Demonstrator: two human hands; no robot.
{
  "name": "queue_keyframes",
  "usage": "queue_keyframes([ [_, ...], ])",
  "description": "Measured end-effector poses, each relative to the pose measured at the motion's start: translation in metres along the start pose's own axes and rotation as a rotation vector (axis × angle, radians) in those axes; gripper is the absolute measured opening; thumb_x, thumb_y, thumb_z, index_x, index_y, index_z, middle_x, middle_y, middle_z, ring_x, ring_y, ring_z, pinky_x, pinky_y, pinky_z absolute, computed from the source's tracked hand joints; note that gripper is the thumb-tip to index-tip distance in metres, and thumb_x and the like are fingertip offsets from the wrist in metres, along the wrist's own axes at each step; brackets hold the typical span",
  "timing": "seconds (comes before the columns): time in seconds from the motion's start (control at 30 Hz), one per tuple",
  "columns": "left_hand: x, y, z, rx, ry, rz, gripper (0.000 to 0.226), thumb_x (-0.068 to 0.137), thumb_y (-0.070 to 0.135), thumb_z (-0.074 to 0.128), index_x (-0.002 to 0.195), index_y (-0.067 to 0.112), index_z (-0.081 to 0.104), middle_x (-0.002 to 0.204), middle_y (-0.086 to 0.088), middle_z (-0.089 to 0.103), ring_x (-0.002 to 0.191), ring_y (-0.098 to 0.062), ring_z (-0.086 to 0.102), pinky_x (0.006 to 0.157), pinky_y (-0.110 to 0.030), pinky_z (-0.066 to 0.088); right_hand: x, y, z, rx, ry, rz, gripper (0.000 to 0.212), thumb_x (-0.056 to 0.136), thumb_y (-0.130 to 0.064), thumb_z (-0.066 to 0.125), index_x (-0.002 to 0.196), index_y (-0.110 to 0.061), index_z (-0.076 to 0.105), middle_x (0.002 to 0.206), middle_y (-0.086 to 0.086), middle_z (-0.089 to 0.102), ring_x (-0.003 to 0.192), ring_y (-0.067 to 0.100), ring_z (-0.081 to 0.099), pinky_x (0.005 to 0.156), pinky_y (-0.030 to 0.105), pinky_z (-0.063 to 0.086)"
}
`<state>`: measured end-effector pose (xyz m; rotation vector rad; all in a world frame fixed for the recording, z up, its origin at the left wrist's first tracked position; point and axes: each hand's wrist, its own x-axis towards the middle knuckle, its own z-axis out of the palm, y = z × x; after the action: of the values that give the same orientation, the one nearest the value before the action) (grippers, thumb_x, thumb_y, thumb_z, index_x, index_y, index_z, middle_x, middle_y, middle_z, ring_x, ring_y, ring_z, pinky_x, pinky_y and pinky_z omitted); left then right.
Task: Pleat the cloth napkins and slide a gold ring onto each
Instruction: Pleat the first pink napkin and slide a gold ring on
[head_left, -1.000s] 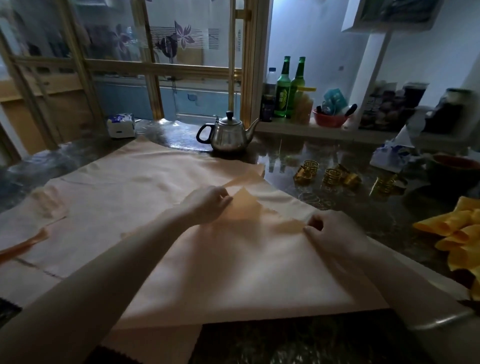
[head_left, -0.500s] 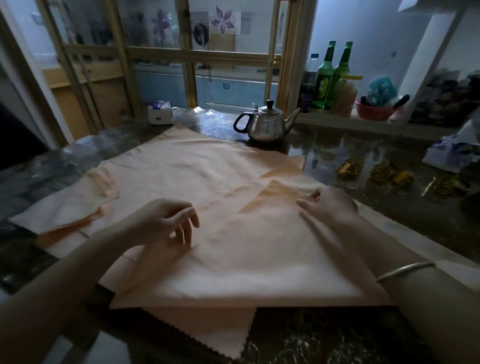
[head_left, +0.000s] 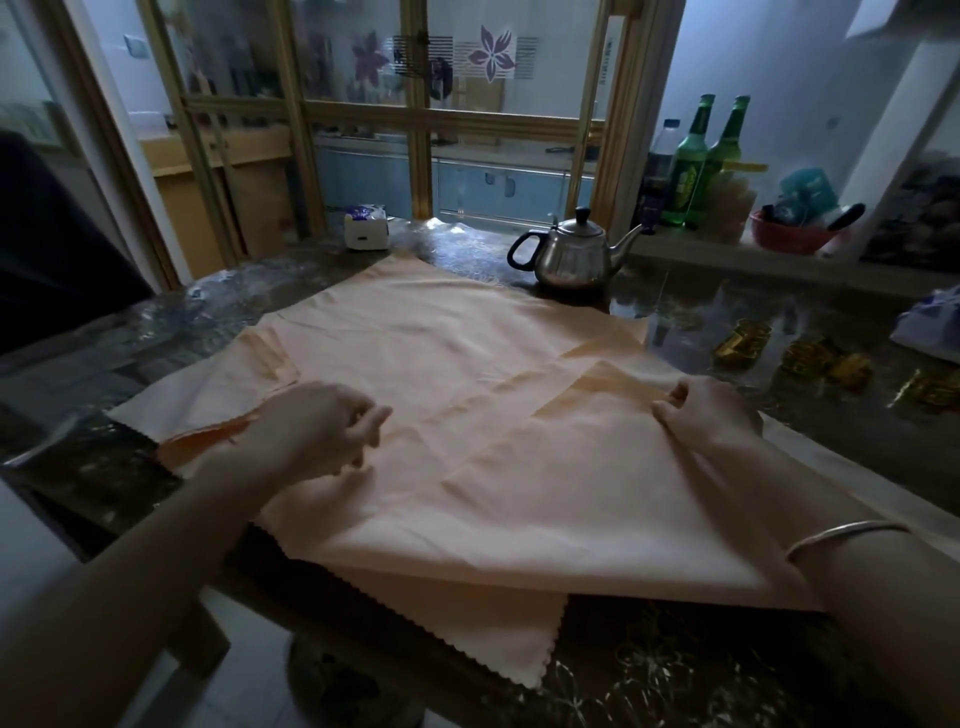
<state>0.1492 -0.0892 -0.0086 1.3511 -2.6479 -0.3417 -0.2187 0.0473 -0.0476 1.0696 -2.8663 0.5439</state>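
Peach cloth napkins (head_left: 441, 353) lay spread in overlapping layers on the dark glossy table (head_left: 857, 441), in front of the steel teapot (head_left: 571, 254). The top napkin (head_left: 597, 499) lay flat, in front of the teapot and slightly to its right. The right hand (head_left: 711, 423), a silver bangle (head_left: 847, 535) on its wrist, pinched that napkin's corner nearest the teapot with curled fingers. The left hand (head_left: 317, 431) hung over the cloth, in front of the teapot and to its left, fingers loosely curled and grasping nothing visible. Gold rings (head_left: 740, 343) sat in a loose row right of the teapot, apart from the cloth. Two green bottles (head_left: 701, 161) stood behind and right of the teapot, and a small white box (head_left: 366, 234) stood to its left.
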Motion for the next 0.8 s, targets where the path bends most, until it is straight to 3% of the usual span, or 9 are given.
queue_keyframes([
  [0.07, 0.01, 0.025, 0.012, -0.019, 0.078, 0.061, 0.035, 0.094, 0.05, 0.05, 0.079, 0.023, 0.067, 0.073, 0.011, 0.072, 0.067, -0.009, 0.066, 0.072, -0.03, 0.054, 0.004, 0.002, 0.001, 0.03, 0.008, 0.003, 0.018, 0.086, -0.046, 0.064, 0.083, -0.028, 0.061, 0.091, 0.002, 0.065, 0.083, 0.024, 0.06, 0.076, 0.037, 0.052],
  [0.13, 0.027, 0.05, 0.025, -0.057, 0.031, 0.056, 0.033, 0.09, 0.054, 0.055, 0.088, 0.024, 0.068, 0.088, 0.004, 0.073, 0.083, -0.018, 0.067, 0.078, -0.032, 0.053, 0.01, 0.004, 0.003, 0.05, 0.031, 0.002, 0.018, 0.087, -0.045, 0.064, 0.081, -0.028, 0.061, 0.09, 0.003, 0.065, 0.083, 0.024, 0.06, 0.078, 0.041, 0.054],
  [0.27, 0.06, 0.086, 0.044, -0.128, -0.095, 0.016, 0.048, 0.079, 0.062, 0.065, 0.109, 0.024, 0.062, 0.107, -0.003, 0.068, 0.1, -0.022, 0.063, 0.086, -0.032, 0.05, 0.032, 0.008, 0.009, 0.06, 0.088, -0.01, 0.023, 0.087, -0.042, 0.066, 0.095, -0.021, 0.067, 0.095, 0.005, 0.063, 0.088, 0.024, 0.058, 0.079, 0.045, 0.054],
  [0.37, 0.085, 0.103, 0.05, -0.167, -0.072, -0.001, 0.053, 0.079, 0.049, 0.073, 0.121, 0.022, 0.056, 0.113, -0.005, 0.065, 0.105, -0.024, 0.06, 0.089, -0.033, 0.049, 0.054, 0.008, 0.01, 0.013, 0.104, 0.007, 0.029, 0.086, -0.044, 0.065, 0.1, -0.019, 0.07, 0.103, 0.007, 0.062, 0.096, 0.026, 0.056, 0.084, 0.045, 0.053],
  [0.47, 0.108, 0.112, 0.052, -0.171, -0.003, -0.018, 0.039, 0.081, 0.038, 0.072, 0.116, 0.023, 0.06, 0.114, -0.004, 0.067, 0.107, -0.023, 0.061, 0.091, -0.034, 0.048, 0.072, 0.007, 0.013, -0.03, 0.064, 0.042, 0.032, 0.087, -0.045, 0.064, 0.104, -0.019, 0.07, 0.113, 0.009, 0.059, 0.106, 0.028, 0.05, 0.09, 0.044, 0.048],
  [0.6, 0.13, 0.114, 0.061, -0.117, 0.0, -0.057, 0.027, 0.079, 0.037, 0.069, 0.104, 0.029, 0.065, 0.109, 0.001, 0.069, 0.105, -0.02, 0.062, 0.087, -0.03, 0.049, 0.092, 0.007, 0.015, -0.04, 0.012, 0.035, 0.034, 0.086, -0.047, 0.065, 0.103, -0.018, 0.071, 0.118, 0.011, 0.057, 0.113, 0.029, 0.047, 0.096, 0.043, 0.044],
  [0.73, 0.139, 0.112, 0.068, -0.096, 0.045, -0.064, 0.019, 0.077, 0.038, 0.068, 0.095, 0.031, 0.065, 0.106, 0.003, 0.07, 0.103, -0.019, 0.063, 0.085, -0.028, 0.048, 0.102, 0.011, 0.006, 0.044, -0.091, 0.039, 0.031, 0.081, -0.048, 0.07, 0.095, -0.02, 0.07, 0.104, 0.005, 0.065, 0.098, 0.025, 0.059, 0.083, 0.036, 0.05],
  [0.8, 0.14, 0.111, 0.069, -0.049, 0.09, -0.048, 0.025, 0.077, 0.044, 0.069, 0.099, 0.032, 0.066, 0.109, 0.003, 0.067, 0.106, -0.019, 0.061, 0.086, -0.03, 0.048, 0.103, 0.015, 0.002, 0.06, -0.142, 0.059, 0.033, 0.08, -0.053, 0.068, 0.087, -0.021, 0.065, 0.093, 0.003, 0.065, 0.089, 0.025, 0.062, 0.083, 0.04, 0.052],
])
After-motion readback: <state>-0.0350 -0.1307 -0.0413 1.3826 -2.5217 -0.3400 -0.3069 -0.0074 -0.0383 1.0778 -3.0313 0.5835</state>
